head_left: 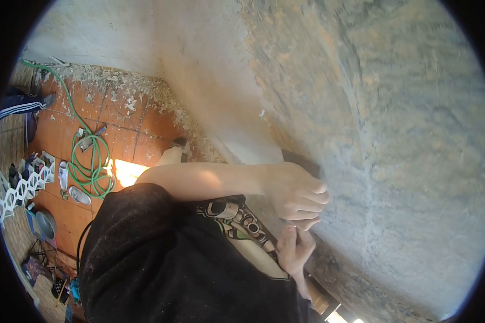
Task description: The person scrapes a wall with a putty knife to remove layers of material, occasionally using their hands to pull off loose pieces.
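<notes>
My left hand (299,194) is closed in a fist, its back toward the camera, close in front of the grey, patchy wall (409,161). Just below it, my right hand (295,250) is also closed, thumb and fingers pressed together. The two hands meet or nearly meet at the fingertips. A tiny pale bit and a thin dark edge show between them, too small to identify. The bare left forearm crosses in front of patterned shorts (242,220). A black shirt (183,264) fills the lower middle.
Orange floor tiles (121,116) carry paint flakes along the wall base. A green hose (93,168) lies coiled near white shoes (80,195). At far left are a white lattice rack (24,191), a grey basin (46,224) and another person's striped trouser leg (21,106).
</notes>
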A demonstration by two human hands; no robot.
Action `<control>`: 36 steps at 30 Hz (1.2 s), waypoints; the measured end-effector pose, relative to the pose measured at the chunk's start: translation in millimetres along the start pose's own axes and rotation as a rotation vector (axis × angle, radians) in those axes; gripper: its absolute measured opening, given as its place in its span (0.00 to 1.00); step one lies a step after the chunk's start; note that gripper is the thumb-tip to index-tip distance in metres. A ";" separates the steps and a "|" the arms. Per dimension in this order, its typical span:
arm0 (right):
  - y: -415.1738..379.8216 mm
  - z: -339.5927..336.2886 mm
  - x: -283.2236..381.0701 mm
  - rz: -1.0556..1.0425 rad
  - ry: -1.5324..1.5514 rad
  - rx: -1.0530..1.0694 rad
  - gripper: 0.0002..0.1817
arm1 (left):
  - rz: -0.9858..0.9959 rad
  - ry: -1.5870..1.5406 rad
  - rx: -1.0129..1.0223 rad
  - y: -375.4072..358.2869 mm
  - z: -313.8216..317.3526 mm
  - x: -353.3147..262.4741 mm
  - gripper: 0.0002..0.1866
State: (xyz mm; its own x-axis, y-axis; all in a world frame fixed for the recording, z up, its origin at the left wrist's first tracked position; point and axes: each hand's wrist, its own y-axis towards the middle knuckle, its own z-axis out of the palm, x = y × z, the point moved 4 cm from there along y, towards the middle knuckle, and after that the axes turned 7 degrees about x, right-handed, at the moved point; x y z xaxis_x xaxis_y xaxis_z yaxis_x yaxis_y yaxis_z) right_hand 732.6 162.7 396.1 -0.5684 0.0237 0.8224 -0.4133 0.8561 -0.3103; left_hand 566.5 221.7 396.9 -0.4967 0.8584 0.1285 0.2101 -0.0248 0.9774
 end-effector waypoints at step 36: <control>5.0 42.2 10.7 -0.022 0.003 -0.029 0.11 | -0.065 -0.131 0.050 -24.6 -23.5 5.9 0.18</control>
State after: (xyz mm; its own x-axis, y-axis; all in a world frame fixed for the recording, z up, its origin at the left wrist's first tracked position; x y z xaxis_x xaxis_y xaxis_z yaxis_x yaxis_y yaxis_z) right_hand 694.5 145.4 383.2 -0.5573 0.0063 0.8303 -0.4048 0.8710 -0.2783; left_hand 538.6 215.3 377.5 -0.3970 0.9170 0.0388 0.2242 0.0559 0.9729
